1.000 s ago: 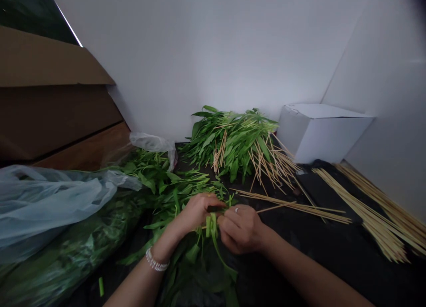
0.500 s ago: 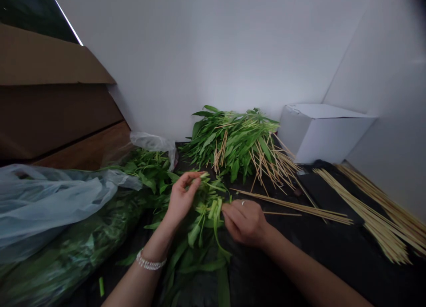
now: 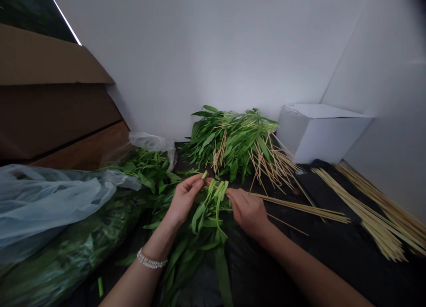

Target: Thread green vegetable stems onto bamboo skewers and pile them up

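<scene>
Between thumb and fingers, my left hand [image 3: 186, 196] pinches a short green stem [image 3: 204, 175]. My right hand [image 3: 248, 208] is closed on a thin wooden skewer [image 3: 288, 224], whose long end sticks out to the right below the hand. Several cut green stems [image 3: 218, 190] sit side by side on the skewer between both hands, with leaves hanging from them. The skewer's tip lies close to the left fingertips; whether it enters the pinched stem cannot be made out. Loose leafy greens [image 3: 186, 249] lie under and in front of the hands.
Skewered greens [image 3: 233, 138] are heaped by the white wall, beside a white box [image 3: 322, 129]. Loose skewers [image 3: 306, 209] and large skewer bundles [image 3: 372, 218] lie right. Bagged greens [image 3: 80, 236], a pale plastic bag [image 3: 56, 205] and a cardboard box [image 3: 49, 116] stand left.
My right hand has moved slightly up and right, lifting the skewer and its stems clear of the pile. The stem in my left hand now points more upright.
</scene>
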`<state>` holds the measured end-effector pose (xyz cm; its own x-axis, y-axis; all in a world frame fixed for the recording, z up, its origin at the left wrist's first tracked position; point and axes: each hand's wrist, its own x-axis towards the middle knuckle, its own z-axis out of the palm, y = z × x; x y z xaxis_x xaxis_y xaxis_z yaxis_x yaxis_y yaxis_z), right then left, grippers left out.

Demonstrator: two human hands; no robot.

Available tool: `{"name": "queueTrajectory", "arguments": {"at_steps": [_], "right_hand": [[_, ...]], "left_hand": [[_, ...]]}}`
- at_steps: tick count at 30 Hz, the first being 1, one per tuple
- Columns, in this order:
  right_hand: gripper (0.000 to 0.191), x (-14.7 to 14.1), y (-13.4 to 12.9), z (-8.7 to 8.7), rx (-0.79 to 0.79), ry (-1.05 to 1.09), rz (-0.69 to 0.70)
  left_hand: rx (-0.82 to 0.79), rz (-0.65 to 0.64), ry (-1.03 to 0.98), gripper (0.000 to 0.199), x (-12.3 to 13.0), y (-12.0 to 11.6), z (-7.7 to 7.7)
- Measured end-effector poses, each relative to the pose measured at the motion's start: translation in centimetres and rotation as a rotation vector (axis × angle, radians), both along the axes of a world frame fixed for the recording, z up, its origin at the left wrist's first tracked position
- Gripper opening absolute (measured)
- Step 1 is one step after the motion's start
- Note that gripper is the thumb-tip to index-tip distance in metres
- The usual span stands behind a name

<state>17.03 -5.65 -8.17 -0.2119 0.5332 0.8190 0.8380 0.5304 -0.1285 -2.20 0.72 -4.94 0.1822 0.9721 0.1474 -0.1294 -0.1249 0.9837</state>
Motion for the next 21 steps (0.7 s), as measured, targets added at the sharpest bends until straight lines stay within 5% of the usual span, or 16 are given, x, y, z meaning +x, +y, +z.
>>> {"name": "queueTrajectory", "arguments": {"at_steps": [21], "right_hand": [[0.023, -0.05, 0.30, -0.39, -0.017, -0.008, -0.036]], "left_hand": [[0.027, 0.021, 0.062, 0.040, 0.56, -0.68, 0.52]]}}
